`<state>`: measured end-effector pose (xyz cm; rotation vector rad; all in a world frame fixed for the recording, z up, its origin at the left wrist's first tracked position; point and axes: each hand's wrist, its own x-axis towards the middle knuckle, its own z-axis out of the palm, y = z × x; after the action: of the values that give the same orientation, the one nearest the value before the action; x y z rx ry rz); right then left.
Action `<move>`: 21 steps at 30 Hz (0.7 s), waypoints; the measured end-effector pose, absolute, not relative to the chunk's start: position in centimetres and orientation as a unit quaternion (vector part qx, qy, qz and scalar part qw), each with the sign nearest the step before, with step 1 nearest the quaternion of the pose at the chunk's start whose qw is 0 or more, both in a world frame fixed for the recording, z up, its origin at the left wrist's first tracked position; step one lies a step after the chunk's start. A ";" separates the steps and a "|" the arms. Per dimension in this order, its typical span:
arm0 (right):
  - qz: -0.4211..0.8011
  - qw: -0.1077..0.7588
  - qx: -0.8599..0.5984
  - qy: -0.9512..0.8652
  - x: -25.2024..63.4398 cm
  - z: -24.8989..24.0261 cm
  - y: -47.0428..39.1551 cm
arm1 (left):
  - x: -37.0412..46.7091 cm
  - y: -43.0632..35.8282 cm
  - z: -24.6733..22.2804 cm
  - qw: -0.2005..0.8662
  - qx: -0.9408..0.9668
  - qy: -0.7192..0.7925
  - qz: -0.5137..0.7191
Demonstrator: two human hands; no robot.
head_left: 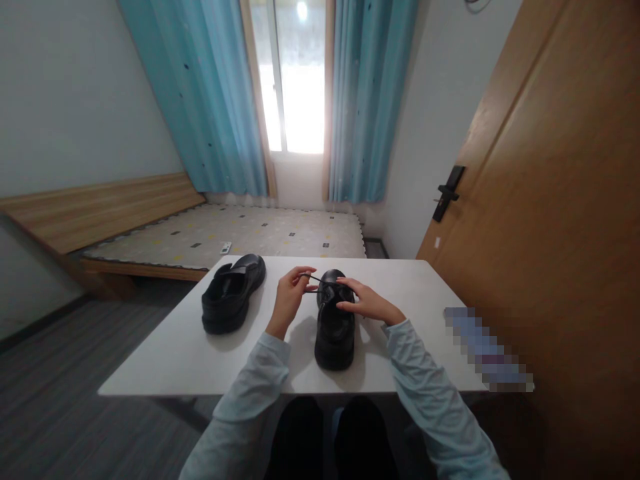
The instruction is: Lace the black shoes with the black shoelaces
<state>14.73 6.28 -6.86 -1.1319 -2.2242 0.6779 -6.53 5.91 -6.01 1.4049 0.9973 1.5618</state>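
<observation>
- The left hand (289, 298) is raised just left of the near shoe's (335, 325) upper part, its fingers pinched narrow on the end of a black lace (314, 279).
- From that pinch the lace runs rightward and slightly down to the shoe, drawn in a fairly straight line between the two hands.
- The right hand (367, 303) lies on the right side of the same shoe, palm down, fingers stretched leftward over its top by the lacing; whether those fingers close on the lace or only press the shoe, I cannot tell.
- The shoe sits between the two hands, under the right fingertips and just right of the left pinch, its far end pointing away from the person and its near end toward the table's front edge.
- A second black shoe (231, 293) lies well to the left of the left hand, apart from both hands, angled with one end toward the far left corner.
- Both shoes rest on a white table (425, 287), which reaches out past both hands on either side.
- Light blue sleeves cover both forearms up to the wrists.
</observation>
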 end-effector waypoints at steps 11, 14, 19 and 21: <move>0.255 0.274 -0.425 -0.824 15.0 -6.8 6.1 | -7.9 6.2 -6.1 0.297 0.521 0.403 0.692; 0.252 0.283 -0.422 -0.824 14.9 -6.5 5.9 | -7.7 6.0 -6.0 0.288 0.509 0.392 0.710; 0.240 0.333 -0.401 -0.819 14.8 -6.0 5.9 | -7.4 5.6 -5.6 0.205 0.547 0.471 0.661; 0.231 0.358 -0.409 -0.807 14.8 -6.0 6.1 | -7.2 5.6 -5.6 0.184 0.569 0.487 0.636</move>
<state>14.82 6.06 -5.97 -1.0554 -2.0827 0.5959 -7.20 5.61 -5.58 1.6049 1.3735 1.7934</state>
